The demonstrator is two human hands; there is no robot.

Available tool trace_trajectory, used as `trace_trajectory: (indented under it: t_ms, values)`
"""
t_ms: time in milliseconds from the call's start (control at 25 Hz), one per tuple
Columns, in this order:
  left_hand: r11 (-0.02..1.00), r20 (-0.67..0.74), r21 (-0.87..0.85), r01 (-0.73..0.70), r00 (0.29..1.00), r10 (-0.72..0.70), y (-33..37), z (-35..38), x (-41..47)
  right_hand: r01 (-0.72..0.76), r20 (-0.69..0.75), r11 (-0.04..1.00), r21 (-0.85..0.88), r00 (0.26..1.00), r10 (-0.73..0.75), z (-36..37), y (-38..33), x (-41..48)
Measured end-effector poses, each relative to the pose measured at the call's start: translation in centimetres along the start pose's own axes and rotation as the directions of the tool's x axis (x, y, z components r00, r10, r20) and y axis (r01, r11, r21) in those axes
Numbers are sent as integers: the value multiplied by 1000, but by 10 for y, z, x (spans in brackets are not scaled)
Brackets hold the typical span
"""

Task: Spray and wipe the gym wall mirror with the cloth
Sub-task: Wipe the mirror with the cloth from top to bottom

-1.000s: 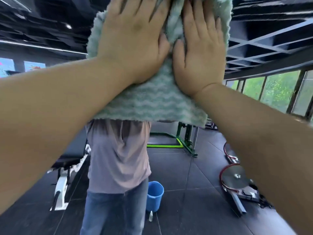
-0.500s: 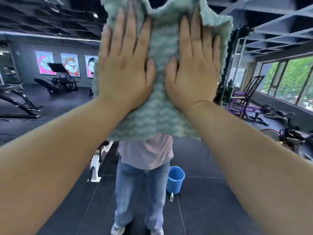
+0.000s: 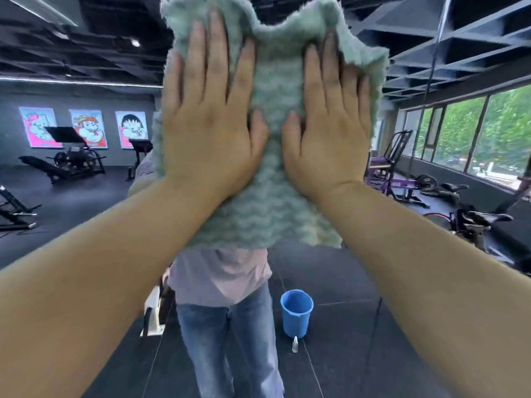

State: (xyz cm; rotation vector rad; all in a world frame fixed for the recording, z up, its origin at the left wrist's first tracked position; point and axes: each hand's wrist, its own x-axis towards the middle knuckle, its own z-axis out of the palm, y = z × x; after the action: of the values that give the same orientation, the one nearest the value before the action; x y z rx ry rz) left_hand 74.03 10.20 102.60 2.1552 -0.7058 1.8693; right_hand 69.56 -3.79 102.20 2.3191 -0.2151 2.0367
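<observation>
A fluffy pale green cloth (image 3: 271, 173) is spread flat against the wall mirror (image 3: 373, 297), high in the middle of the view. My left hand (image 3: 209, 122) presses its left half with straight fingers pointing up. My right hand (image 3: 327, 133) presses its right half the same way, thumbs nearly meeting. The mirror fills the view and reflects the gym and a person's body below the cloth. A small clear spray bottle (image 3: 295, 343) stands on the floor in the reflection.
A blue bucket (image 3: 296, 311) stands on the dark floor beside the spray bottle in the reflection. Weight benches (image 3: 69, 165) sit at the left, exercise bikes (image 3: 477, 225) and windows at the right. Posters hang on the far wall.
Both hands have slid the cloth down the mirror, and my view has dropped from the ceiling toward the gym floor. The fingers stay flat on the cloth.
</observation>
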Motion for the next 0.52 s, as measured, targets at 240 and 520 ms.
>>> trace_trajectory:
  t_ms: [240,520]
  values:
    - [997,55,53,-60,997,57,-9,13,-131,176,89,984,4,980,-176,14,-23,-132]
    - [1000,-92,9,13,996,-12,-17,12,-85,217,-42,968,126,976,-214,18,-43,-56]
